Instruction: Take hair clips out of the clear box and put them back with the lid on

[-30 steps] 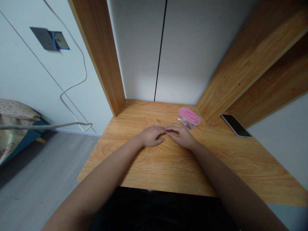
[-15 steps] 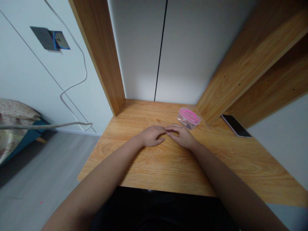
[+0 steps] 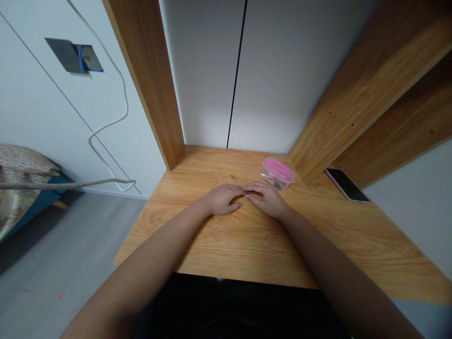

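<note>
My left hand [image 3: 224, 199] rests on the wooden desk [image 3: 243, 249], fingers stretched out and thumb apart, with nothing in it. Its fingertips meet those of my right hand [image 3: 266, 198], which also lies on the desk, fingers extended and loosely bent. I see nothing held in the right hand either. Just behind my right hand stands a small clear plastic box [image 3: 277, 173] with a pink lid. Some small items show through its side, too unclear to name.
A phone [image 3: 347, 184] with a dark screen lies at the right by a wooden upright. Wooden panels [image 3: 141, 70] flank the desk's back. A white cable [image 3: 125, 94] hangs down the left wall past a socket plate [image 3: 67, 55]. Patterned fabric [image 3: 24, 162] shows far left.
</note>
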`<act>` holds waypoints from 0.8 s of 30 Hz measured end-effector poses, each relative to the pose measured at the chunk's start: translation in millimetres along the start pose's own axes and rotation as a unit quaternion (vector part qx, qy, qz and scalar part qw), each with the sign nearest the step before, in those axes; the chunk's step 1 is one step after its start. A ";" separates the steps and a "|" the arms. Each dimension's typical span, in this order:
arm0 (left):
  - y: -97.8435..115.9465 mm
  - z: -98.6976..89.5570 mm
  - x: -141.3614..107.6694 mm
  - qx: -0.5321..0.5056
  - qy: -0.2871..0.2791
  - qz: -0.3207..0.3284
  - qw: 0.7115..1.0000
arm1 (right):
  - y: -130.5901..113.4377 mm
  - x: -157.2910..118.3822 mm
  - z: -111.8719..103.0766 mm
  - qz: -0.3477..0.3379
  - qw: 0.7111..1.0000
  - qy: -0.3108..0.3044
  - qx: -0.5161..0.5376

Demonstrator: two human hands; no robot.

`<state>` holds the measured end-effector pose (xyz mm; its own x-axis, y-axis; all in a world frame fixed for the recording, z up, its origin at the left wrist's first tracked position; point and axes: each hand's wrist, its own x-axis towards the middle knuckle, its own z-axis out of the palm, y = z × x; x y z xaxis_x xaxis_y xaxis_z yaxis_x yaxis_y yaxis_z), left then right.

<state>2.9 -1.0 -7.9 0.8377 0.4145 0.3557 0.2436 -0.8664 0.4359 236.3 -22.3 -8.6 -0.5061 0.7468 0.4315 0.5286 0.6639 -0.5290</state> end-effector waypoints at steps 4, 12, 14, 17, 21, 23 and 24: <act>0.2 0.0 0.2 0.004 0.000 -0.002 1.000 | -0.3 -0.1 -0.1 0.001 1.000 0.001 -0.001; 2.3 -1.3 0.3 0.007 -0.001 -0.004 1.000 | 0.8 -0.8 1.4 -0.005 1.000 0.004 0.007; 3.0 -1.8 0.2 0.009 -0.003 -0.007 1.000 | 0.5 -0.7 1.3 -0.002 1.000 0.004 0.007; 3.3 -2.0 0.3 0.011 -0.004 -0.012 1.000 | -0.5 -0.4 1.0 0.002 1.000 0.003 0.008; 2.3 -1.2 0.5 0.011 -0.001 -0.006 1.000 | -1.2 -0.3 1.0 0.000 1.000 0.004 0.007; 2.1 -1.1 0.5 0.010 -0.001 -0.004 1.000 | -0.9 -0.3 0.9 0.000 1.000 0.003 0.007; 2.2 -1.2 0.5 0.009 -0.002 -0.004 1.000 | -0.6 -0.3 0.9 0.000 1.000 0.002 0.006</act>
<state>3.2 -2.4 -5.8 0.8371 0.4209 0.3494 0.2592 -0.8677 0.4241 235.5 -22.9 -9.1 -0.5034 0.7475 0.4335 0.5202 0.6627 -0.5387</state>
